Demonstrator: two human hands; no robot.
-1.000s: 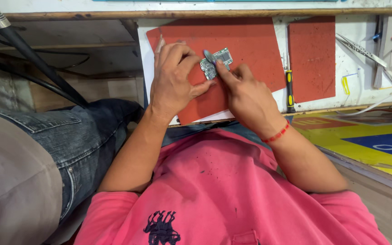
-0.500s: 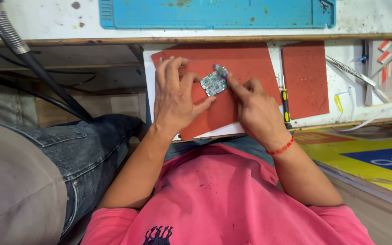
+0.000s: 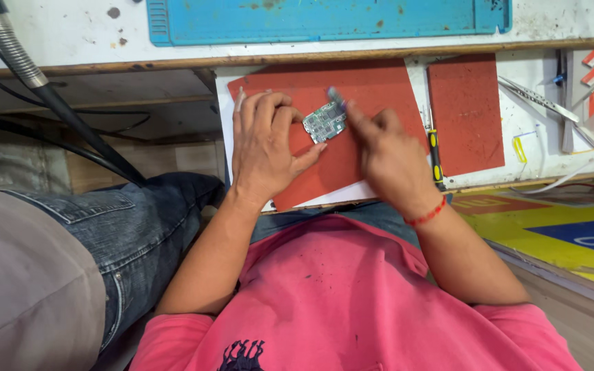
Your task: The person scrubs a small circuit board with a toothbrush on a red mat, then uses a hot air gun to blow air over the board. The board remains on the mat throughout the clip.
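- The small green circuit board with grey metal shields (image 3: 325, 123) now lies tilted on the large rust-red rubber mat (image 3: 372, 86), its top right corner pointing toward the bench edge; half a second ago it sat a little higher and looked paler under the fingers.
- The left hand (image 3: 266, 148) has stayed spread on the mat, thumb and forefinger pinching the board's left edge and lower corner, so it is grasping the board and pinning it flat.
- The right hand (image 3: 390, 154) has shifted from covering the board to reaching its forefinger at the upper right corner, where a small blurred blue-grey object (image 3: 334, 94) sits by the fingertip. Whether the fingers are clamped on that object or only touching it cannot be told through the motion blur.
- Judged from this, the board seems steadied for work on that one corner rather than being carried anywhere.
- The mat looks matte and slightly grainy, lying on a white sheet (image 3: 223, 96) over a worn wooden ledge.
- A second, smaller rust-red mat (image 3: 465, 113) lies just to the right, and between the two rests a screwdriver with a yellow-and-black handle (image 3: 436, 154).
- Above, a stained blue silicone work mat (image 3: 324, 19) covers the white bench, and a ribbed metal hose (image 3: 8, 48) runs down on the left.
- A red thread bracelet (image 3: 426, 214) circles the right wrist.
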